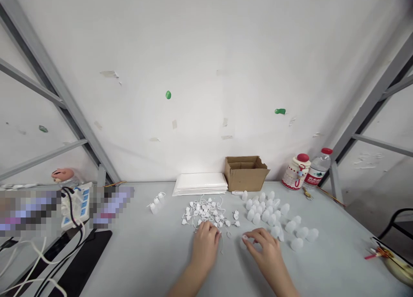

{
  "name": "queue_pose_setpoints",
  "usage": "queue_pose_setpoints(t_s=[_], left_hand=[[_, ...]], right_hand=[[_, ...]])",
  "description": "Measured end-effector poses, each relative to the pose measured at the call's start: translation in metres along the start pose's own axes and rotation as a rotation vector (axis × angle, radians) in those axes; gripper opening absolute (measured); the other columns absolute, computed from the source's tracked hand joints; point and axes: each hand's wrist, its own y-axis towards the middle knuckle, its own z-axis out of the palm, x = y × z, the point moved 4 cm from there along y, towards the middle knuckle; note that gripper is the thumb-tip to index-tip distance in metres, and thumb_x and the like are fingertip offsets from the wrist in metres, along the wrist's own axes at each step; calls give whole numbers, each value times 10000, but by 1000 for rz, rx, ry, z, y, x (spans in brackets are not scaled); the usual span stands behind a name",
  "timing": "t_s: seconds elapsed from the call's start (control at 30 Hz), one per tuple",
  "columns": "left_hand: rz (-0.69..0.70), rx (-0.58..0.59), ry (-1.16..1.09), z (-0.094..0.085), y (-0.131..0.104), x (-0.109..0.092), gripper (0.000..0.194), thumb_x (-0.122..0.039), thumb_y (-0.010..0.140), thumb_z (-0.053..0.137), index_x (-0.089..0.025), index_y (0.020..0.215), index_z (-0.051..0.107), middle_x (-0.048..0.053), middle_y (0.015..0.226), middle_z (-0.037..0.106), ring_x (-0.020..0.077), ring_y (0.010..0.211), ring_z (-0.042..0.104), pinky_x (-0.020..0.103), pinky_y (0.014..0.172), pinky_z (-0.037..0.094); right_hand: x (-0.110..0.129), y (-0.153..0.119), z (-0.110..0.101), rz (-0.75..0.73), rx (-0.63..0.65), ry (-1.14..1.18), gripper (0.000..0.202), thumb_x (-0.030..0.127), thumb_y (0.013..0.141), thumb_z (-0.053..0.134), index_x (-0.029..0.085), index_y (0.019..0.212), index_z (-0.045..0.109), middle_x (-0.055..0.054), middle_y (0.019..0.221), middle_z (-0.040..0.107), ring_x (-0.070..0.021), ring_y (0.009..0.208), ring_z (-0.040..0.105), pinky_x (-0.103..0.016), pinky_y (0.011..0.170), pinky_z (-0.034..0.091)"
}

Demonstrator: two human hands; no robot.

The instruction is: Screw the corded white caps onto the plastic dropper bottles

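My left hand (205, 242) is closed at the near edge of a pile of small white caps with thin cords (204, 210). A bit of white shows at its fingertips, and a thin cord (222, 246) trails beside them. To the right, my right hand (263, 246) pinches a small translucent white cup (242, 242) between thumb and fingers, just above the table. Many similar frosted, dome-shaped cups (267, 211) stand behind and right of that hand. Three small white pieces with caps and cords (156, 203) sit apart at the left.
An open cardboard box (247, 179) and a stack of white envelopes or sheets (200, 184) stand against the wall. A decorated jar (293, 174) and a red-capped bottle (318, 170) are at the back right. Left are a power strip (84, 202), cables and a black board (85, 260).
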Motion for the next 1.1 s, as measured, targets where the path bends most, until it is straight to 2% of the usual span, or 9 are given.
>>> queue_pose_setpoints(t_s=[0.17,0.27,0.4,0.5,0.77,0.83,0.97,1.1], left_hand=[[-43,-24,-82,-4,0,8,193,-113,776,452,-195,743,624,63,847,610,219,838,549,348,748,428],[-69,10,-99,-6,-1,9,175,-112,761,463,-200,773,615,54,858,618,219,863,553,345,765,424],[-77,73,-81,-2,0,9,224,-105,752,475,-187,893,628,69,910,637,234,899,559,358,788,427],[-40,64,-57,3,0,9,293,-105,778,441,-190,980,636,84,943,640,245,934,553,371,810,426],[10,-23,-8,5,-1,10,293,-106,800,397,-202,858,667,79,871,633,228,863,564,361,774,449],[-20,-56,-82,1,0,11,268,-125,788,416,-208,820,668,77,863,641,230,854,570,369,777,445],[-205,-113,-452,-4,3,21,177,-214,747,494,-217,772,669,68,853,670,235,842,596,392,810,433],[-321,-105,-661,-6,10,32,177,-317,722,545,-184,745,659,75,778,701,218,738,638,357,728,480]], right_hand=[[1,-2,7,26,4,132,303,435,847,452,217,786,653,-53,788,648,-177,604,611,-359,701,445],[1,-1,11,41,11,171,254,395,842,464,214,795,636,-43,798,649,-169,601,612,-340,694,456],[1,-4,17,70,32,147,235,388,829,473,213,808,629,-36,798,653,-172,607,615,-345,699,453],[0,-7,23,89,54,109,224,379,817,483,216,833,635,-37,807,663,-178,615,617,-356,711,448],[-5,-12,30,56,63,94,330,446,851,427,212,905,654,-61,830,684,-180,622,624,-329,688,458],[-4,-11,30,42,59,102,350,465,851,422,213,893,661,-62,819,688,-178,613,623,-322,678,464],[-2,-11,28,71,66,147,354,468,838,443,197,892,663,-71,798,700,-197,629,624,-323,687,475],[0,-13,27,164,109,219,338,447,832,463,187,947,647,-71,796,706,-211,672,617,-303,668,486]])
